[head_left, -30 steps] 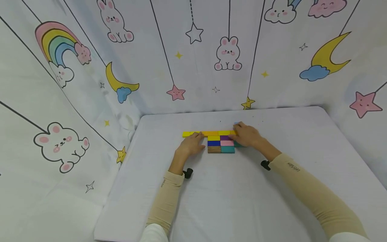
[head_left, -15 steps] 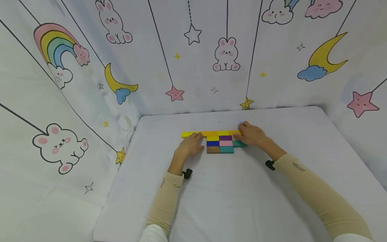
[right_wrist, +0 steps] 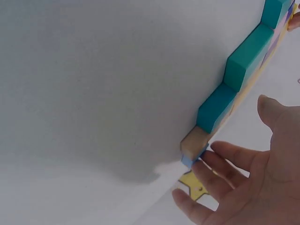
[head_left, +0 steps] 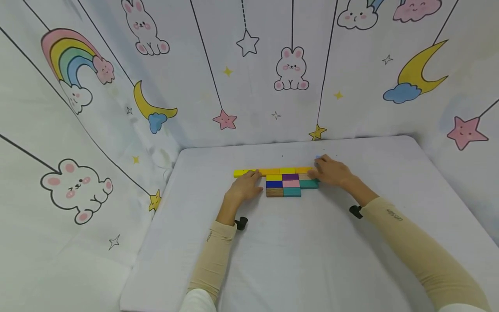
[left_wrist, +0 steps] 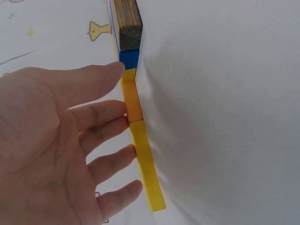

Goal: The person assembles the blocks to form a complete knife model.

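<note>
Flat colored wooden blocks lie edge to edge. My left hand (head_left: 245,186) rests at the row's left part, fingers loosely extended, fingertips on the yellow block (left_wrist: 147,168) and orange block (left_wrist: 133,101); its thumb is by the blue block (left_wrist: 129,59). At the right end, my right hand (head_left: 333,171) has relaxed fingers, with fingertips against the light blue block (right_wrist: 189,160) beside a tan block (right_wrist: 194,140). Its thumb stands apart from the blocks in the right wrist view. The hand hides part of the right end in the head view.
Between the hands sit a purple block (head_left: 290,177), a pink block (head_left: 291,184), a brown block (head_left: 274,192) and a teal block (head_left: 292,192). A white-covered table (head_left: 288,251) surrounds them. Patterned cloth (head_left: 265,95) hangs behind and at the sides.
My right hand has slid to the right along the blocks, uncovering the teal block and part of a tan block. The left hand stays in place.
</note>
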Demonstrator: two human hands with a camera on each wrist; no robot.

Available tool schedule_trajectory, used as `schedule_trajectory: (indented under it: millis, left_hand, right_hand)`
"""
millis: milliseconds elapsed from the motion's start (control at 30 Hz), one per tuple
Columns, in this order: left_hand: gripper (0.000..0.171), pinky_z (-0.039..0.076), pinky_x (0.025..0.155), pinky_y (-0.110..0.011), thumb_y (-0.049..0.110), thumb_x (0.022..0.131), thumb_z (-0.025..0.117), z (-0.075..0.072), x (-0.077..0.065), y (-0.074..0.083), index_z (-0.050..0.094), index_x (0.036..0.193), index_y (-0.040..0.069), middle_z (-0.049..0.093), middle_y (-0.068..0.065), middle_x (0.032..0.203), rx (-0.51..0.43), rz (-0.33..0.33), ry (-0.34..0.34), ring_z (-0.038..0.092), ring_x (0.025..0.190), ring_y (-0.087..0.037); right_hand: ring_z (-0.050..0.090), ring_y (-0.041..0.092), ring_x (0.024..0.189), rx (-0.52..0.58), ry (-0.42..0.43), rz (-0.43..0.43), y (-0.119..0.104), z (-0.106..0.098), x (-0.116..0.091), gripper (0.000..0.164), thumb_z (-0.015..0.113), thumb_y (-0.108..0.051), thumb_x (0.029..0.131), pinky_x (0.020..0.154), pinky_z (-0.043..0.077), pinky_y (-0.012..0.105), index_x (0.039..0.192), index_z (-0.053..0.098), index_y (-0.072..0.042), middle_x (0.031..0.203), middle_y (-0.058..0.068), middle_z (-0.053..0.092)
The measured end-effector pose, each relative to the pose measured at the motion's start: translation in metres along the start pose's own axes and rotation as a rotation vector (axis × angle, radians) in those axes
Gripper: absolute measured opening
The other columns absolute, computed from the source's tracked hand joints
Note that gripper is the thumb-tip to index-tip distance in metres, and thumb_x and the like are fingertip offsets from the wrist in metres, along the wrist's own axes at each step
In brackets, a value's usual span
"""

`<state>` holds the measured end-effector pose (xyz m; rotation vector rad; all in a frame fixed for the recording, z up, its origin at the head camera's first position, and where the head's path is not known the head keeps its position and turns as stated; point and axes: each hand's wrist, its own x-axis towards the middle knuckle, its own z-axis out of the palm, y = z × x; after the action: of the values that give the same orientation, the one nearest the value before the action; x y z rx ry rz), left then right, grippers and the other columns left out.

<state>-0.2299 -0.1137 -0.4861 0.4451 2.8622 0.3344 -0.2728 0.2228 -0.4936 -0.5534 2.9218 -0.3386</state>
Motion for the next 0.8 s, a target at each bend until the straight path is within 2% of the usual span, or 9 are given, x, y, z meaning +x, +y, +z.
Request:
schedule_trajectory:
  millis: [467,800]
  left_hand:
    - [0.060,0.031,0.125,-0.045,0.034,0.106,0.061,-0.001,0.000,0.000,0.043,0.160,0.014,0.033,-0.007,0.169,-0.003,-0.009,-0.012,0.034,0.154,-0.028]
    - [0.060,0.032,0.125,-0.046,0.034,0.106,0.061,0.000,0.001,0.000,0.043,0.160,0.013,0.033,-0.008,0.169,-0.009,0.004,-0.006,0.034,0.154,-0.029]
  right_hand:
    - [0.053,0.050,0.129,0.045,-0.023,0.063,0.018,-0.004,-0.009,0.071,0.051,-0.048,0.108,0.104,0.048,0.067,0.154,0.043,0.006,0.155,0.033,0.037]
    - [0.052,0.053,0.130,0.040,-0.017,0.058,0.022,-0.008,-0.017,0.074,0.050,-0.050,0.108,0.102,0.049,0.068,0.154,0.041,0.007,0.155,0.034,0.036]
